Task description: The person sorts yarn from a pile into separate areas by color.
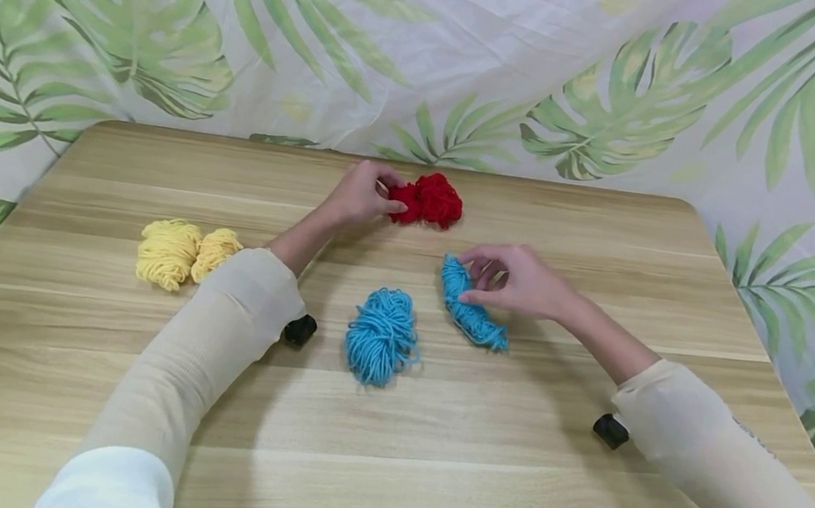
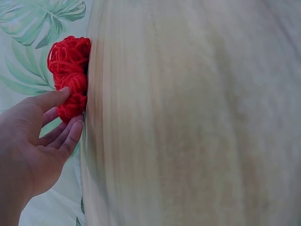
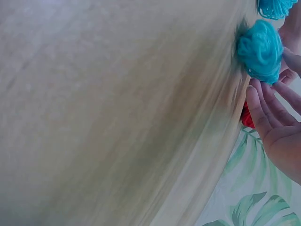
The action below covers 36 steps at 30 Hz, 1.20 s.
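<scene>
At the far edge of the table, my left hand (image 1: 367,192) pinches the left end of a red yarn bundle (image 1: 438,200). In the left wrist view the thumb lies on the red yarn (image 2: 69,59) and the fingers curl under its end. My right hand (image 1: 521,282) holds a slanting blue yarn skein (image 1: 472,316) by its upper part, thumb on the near side and fingers at the top end. The right wrist view shows fingertips against the rounded end of this blue skein (image 3: 260,52). A second, looser blue skein (image 1: 381,336) lies between the forearms, untouched.
A yellow yarn bundle (image 1: 168,253), narrowed in the middle, lies left of the left forearm, partly beside its sleeve. Small black pieces (image 1: 300,331) show at both sleeves. Behind the wooden table (image 1: 426,491) hangs a leaf-patterned cloth (image 1: 475,60).
</scene>
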Each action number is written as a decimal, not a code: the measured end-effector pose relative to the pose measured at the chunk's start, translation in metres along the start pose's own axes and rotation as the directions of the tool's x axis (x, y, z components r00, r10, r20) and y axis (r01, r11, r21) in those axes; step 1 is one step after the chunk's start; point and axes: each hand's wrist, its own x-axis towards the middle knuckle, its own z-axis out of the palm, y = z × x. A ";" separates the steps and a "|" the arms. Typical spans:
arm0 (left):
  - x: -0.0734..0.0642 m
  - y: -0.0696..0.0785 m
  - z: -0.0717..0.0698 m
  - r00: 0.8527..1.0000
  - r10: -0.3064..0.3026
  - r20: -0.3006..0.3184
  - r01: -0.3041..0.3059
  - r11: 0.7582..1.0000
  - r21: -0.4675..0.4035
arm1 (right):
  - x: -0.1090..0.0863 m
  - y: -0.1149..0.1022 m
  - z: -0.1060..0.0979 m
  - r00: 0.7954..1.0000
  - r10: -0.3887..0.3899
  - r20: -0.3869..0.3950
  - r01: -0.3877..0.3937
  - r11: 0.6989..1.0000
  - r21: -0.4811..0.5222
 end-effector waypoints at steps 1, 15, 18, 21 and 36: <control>0.000 0.000 0.000 1.000 0.000 0.000 0.000 1.000 0.000 | 0.000 0.000 0.001 1.000 0.000 0.002 0.000 1.000 0.001; 0.000 -0.001 -0.001 1.000 -0.007 0.018 0.007 1.000 -0.003 | 0.000 -0.008 0.009 1.000 0.024 0.005 -0.024 1.000 0.012; 0.000 -0.002 -0.003 1.000 -0.004 0.023 0.004 1.000 -0.008 | 0.000 -0.009 0.010 1.000 0.027 0.003 -0.027 1.000 0.006; -0.002 -0.003 -0.005 1.000 -0.010 0.026 0.011 1.000 -0.014 | -0.002 -0.011 0.011 0.999 0.036 0.003 -0.036 0.999 0.002; -0.019 -0.003 -0.020 1.000 0.022 0.020 -0.021 1.000 -0.012 | -0.012 -0.011 0.016 0.999 0.035 -0.003 -0.036 0.999 -0.025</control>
